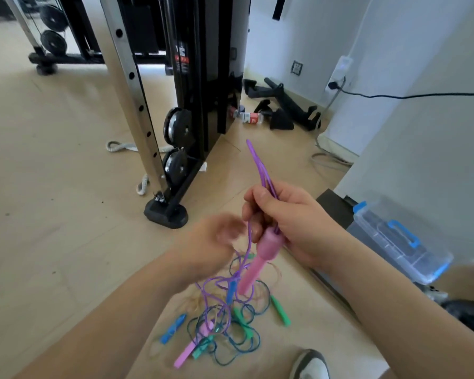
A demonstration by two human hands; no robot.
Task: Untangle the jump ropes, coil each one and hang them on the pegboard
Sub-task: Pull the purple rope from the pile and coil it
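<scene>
My right hand (290, 214) grips folded loops of a purple jump rope (259, 170) together with its pink handle (260, 258), which hangs down from the fist. My left hand (214, 239) is blurred just left of it, fingers curled at the purple cord below the fist. On the floor beneath lies a tangle of ropes (230, 324): purple, dark teal and pale cords with a second pink handle (189, 348), blue handles (173, 328) and green handles (281, 310). No pegboard is in view.
A cable gym machine (186, 105) with its steel upright and black foot (167, 214) stands ahead. A clear storage box with blue latches (400, 239) sits at the right by a white wall. Black attachments and a bottle (252, 117) lie behind. My shoe (311, 365) is at the bottom.
</scene>
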